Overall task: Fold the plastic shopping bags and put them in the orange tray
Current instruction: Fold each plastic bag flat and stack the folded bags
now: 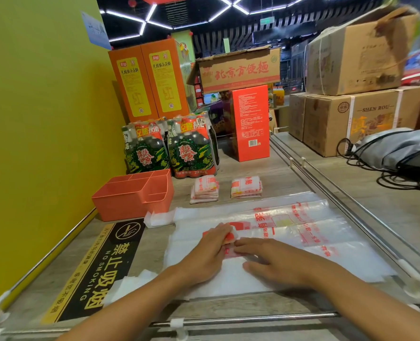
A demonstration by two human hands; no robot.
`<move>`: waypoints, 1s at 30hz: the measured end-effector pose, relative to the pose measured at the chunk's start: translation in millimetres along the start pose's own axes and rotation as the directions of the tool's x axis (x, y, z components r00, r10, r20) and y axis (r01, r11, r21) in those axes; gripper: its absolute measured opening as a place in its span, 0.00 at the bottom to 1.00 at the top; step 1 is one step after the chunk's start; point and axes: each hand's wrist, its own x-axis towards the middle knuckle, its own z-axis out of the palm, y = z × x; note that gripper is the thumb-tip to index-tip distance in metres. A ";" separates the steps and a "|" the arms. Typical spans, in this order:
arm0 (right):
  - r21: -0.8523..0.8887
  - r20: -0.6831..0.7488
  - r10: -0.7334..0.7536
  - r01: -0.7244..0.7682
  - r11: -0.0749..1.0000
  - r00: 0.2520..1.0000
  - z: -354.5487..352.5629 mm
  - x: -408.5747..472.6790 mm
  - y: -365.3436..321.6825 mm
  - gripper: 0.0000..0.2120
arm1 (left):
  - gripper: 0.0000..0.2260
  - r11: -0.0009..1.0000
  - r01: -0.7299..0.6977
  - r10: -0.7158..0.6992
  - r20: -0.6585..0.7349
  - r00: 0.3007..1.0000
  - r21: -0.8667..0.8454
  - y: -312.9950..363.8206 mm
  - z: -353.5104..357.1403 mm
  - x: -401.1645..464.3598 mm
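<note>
Both hands flat on bag

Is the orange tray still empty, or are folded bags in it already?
Empty as far as visible: the tray shows bare compartments, and two folded stacks sit on the shelf beside it.

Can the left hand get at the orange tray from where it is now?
Probably yes. The orange tray sits ahead and left of the left hand, with only flat plastic bag between them. The hand first has to let go of the bag.
</note>
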 end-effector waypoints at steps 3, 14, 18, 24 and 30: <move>0.037 -0.003 -0.009 0.009 0.999 1.000 -1.5 -0.8 -0.7 0.22 | 0.22 0.997 -0.080 0.080 -0.005 0.997 0.016 -3.0 0.8 -2.7; 0.031 -0.013 -0.004 0.004 0.999 1.000 -3.4 -1.5 -3.0 0.22 | 0.23 0.980 -0.149 0.132 0.127 0.983 0.134 -7.0 3.7 -8.8; -0.061 -0.281 0.131 -0.154 0.986 0.951 -9.2 -1.8 1.8 0.16 | 0.24 0.970 -0.144 0.104 0.202 0.974 0.194 -2.9 -0.1 -10.8; -0.065 -0.020 0.084 -0.085 0.994 0.996 -2.2 -6.2 -2.2 0.28 | 0.28 0.967 -0.112 0.055 0.240 0.969 0.230 -3.8 4.0 -7.4; -0.172 0.130 0.110 -0.087 0.981 0.985 -5.7 -8.3 -9.2 0.31 | 0.36 0.963 0.061 -0.116 0.199 0.973 0.264 -1.2 5.9 -9.4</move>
